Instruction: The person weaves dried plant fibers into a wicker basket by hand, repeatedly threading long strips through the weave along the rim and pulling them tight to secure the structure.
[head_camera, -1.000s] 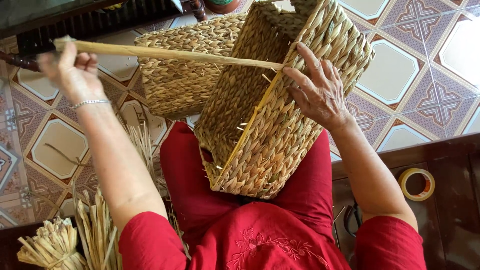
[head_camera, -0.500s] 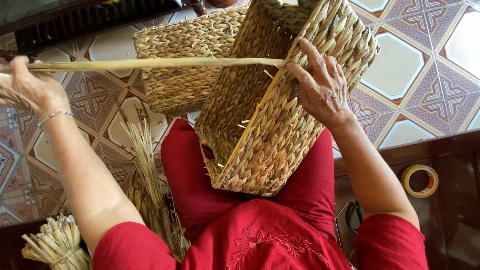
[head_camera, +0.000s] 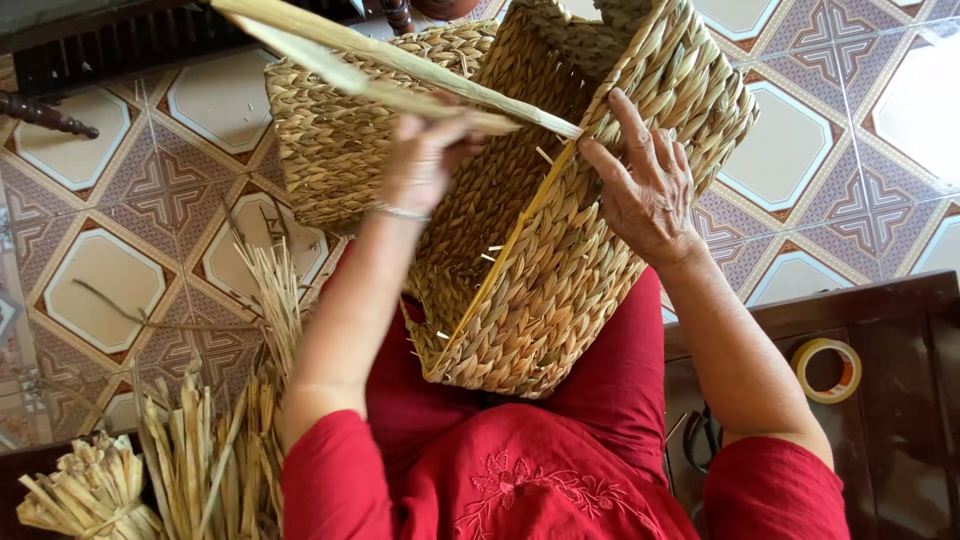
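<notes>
Woven basket (head_camera: 560, 270) rests tilted on the lap, its rim facing up-left; right hand (head_camera: 645, 190) lies flat on its outer wall, fingers spread, gripping nothing. Left hand (head_camera: 425, 155) is closed around one long flat reed strand (head_camera: 390, 65) running up-left from the rim. Second basket (head_camera: 340, 130) stands behind on the tiled floor (head_camera: 100, 270), touching the first. Two reed bundles (head_camera: 200, 470) bottom left, one tape roll (head_camera: 828, 368) right; open floor left

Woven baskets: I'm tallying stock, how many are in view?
2: one basket on the lap under the right hand; a second basket behind, on the tiled floor.
</notes>
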